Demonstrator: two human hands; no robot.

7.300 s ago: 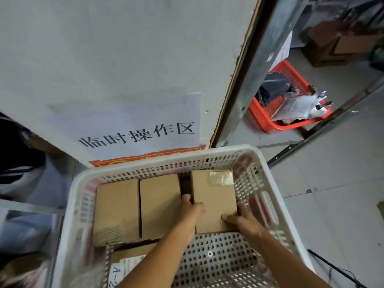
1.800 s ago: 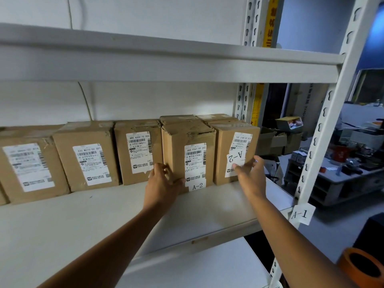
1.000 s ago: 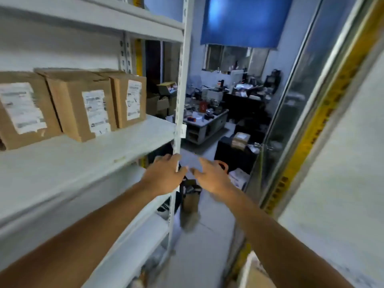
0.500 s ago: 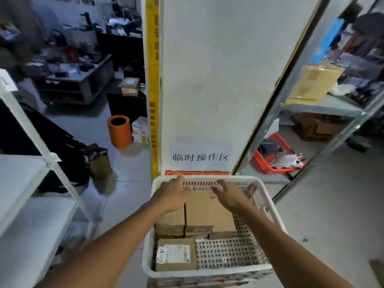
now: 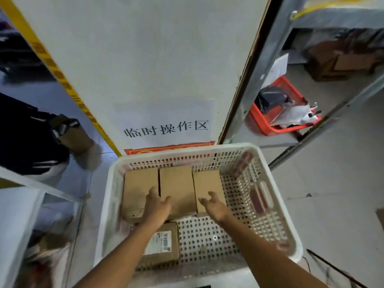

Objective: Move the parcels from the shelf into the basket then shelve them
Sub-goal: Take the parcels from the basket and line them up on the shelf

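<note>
Three brown parcels (image 5: 176,183) stand side by side against the far wall of the white basket (image 5: 276,206), and a fourth labelled parcel (image 5: 164,246) lies nearer. The left hand (image 5: 156,206) rests spread on the middle parcel; the right hand (image 5: 214,205) hovers over the right one, fingers loosely spread. A paper sign (image 5: 166,127) hangs on the wall behind, and a red crate (image 5: 268,129) sits to the right.

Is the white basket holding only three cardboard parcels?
No, the white basket holds four: three parcels in a row at the far side and a labelled parcel nearer.
</note>
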